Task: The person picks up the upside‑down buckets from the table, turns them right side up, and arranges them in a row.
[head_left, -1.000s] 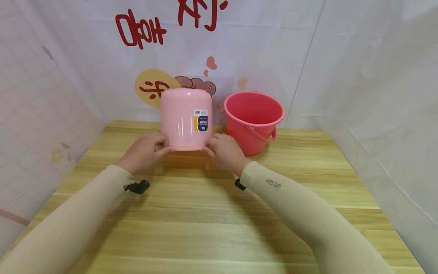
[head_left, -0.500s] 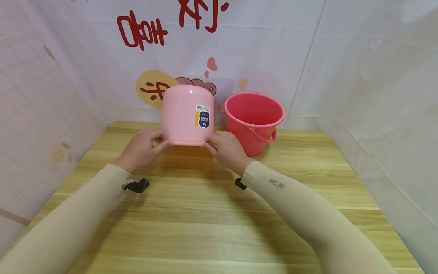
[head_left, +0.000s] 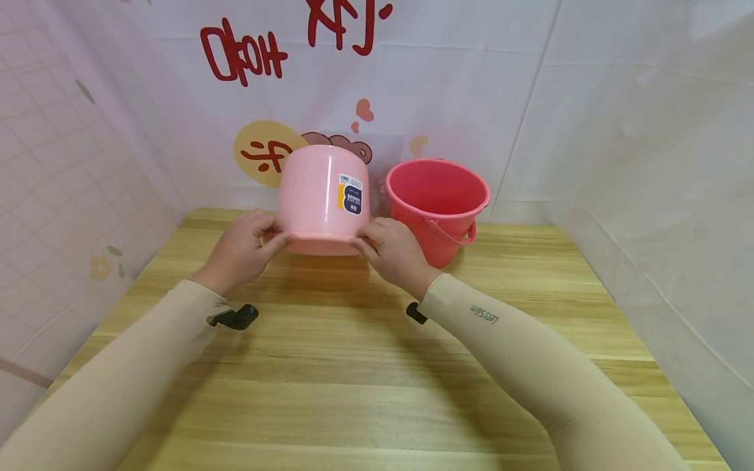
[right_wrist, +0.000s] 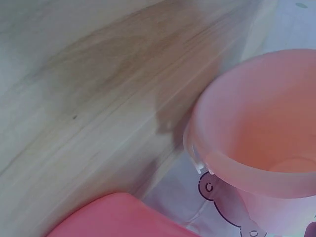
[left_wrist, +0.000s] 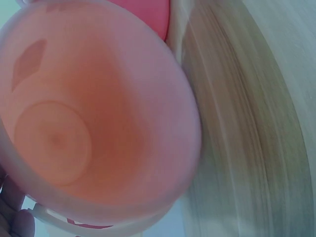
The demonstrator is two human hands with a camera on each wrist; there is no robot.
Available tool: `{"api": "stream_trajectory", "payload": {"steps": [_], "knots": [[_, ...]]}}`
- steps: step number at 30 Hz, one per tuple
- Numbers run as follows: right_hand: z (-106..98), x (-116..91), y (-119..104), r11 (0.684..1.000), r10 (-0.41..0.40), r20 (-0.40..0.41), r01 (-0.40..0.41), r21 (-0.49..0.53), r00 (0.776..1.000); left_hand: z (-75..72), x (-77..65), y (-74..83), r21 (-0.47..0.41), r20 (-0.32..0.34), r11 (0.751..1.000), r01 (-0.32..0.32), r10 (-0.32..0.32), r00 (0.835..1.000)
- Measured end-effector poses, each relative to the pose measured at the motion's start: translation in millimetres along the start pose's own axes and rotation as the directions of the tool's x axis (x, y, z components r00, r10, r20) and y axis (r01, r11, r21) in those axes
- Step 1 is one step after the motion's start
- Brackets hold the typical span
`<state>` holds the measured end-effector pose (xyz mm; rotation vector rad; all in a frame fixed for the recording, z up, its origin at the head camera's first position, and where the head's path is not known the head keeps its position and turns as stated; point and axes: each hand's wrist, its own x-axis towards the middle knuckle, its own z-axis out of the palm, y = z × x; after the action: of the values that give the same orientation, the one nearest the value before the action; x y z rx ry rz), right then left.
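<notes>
Both hands hold a light pink bucket [head_left: 318, 196] that is upside down, its sticker reading inverted. Its near rim is tipped up, so a strip of the inside shows below it in the head view. My left hand [head_left: 240, 252] pinches the rim on the left, thumb in front. On the opposite side my right hand [head_left: 396, 252] pinches the rim in the same way. The left wrist view looks into the bucket's hollow [left_wrist: 118, 123], with fingertips [left_wrist: 12, 205] at the lower left edge. A pale handle [right_wrist: 191, 153] hangs at the rim in the right wrist view.
A darker pink bucket [head_left: 432, 239] stands upright on the wooden table [head_left: 353, 373], close to the right of the held one, its handle [head_left: 453, 234] down at the front. Behind them hangs a white printed cloth [head_left: 459, 85]; more cloth closes both sides.
The near rim of the light pink bucket has risen and its opening has tipped toward me. Both hands have moved up with it. The darker bucket stays in place.
</notes>
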<state>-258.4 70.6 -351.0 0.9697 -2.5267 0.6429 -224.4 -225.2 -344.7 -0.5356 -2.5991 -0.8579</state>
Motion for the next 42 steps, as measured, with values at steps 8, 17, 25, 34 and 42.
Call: {"api": "stream_trajectory", "payload": {"steps": [8,17,25,34,42], "knots": [[-6.9,1.4,-2.4,0.999,-0.03,-0.056,0.032,0.042,0.998,-2.8,2.6,4.9,-0.023,-0.029,1.0,-0.003,0.002,1.0],[-12.2,3.0,-4.4,0.997,-0.022,-0.082,0.028,0.07,0.996,-6.9,3.6,11.7,-0.039,-0.041,0.999,-0.02,0.018,0.999],[-16.5,3.5,-5.8,0.996,0.018,-0.072,-0.011,0.092,0.997,-9.6,4.3,16.5,-0.03,-0.065,0.997,-0.068,0.066,0.996],[-20.7,6.1,-7.5,0.993,0.045,-0.08,-0.036,0.11,0.996,-11.8,4.1,16.6,0.005,-0.09,0.994,-0.105,0.105,0.99],[-20.6,6.4,-8.4,0.994,-0.004,-0.1,0.015,0.112,0.995,-9.8,4.4,13.4,0.077,-0.111,0.988,-0.131,0.139,0.984]]}}
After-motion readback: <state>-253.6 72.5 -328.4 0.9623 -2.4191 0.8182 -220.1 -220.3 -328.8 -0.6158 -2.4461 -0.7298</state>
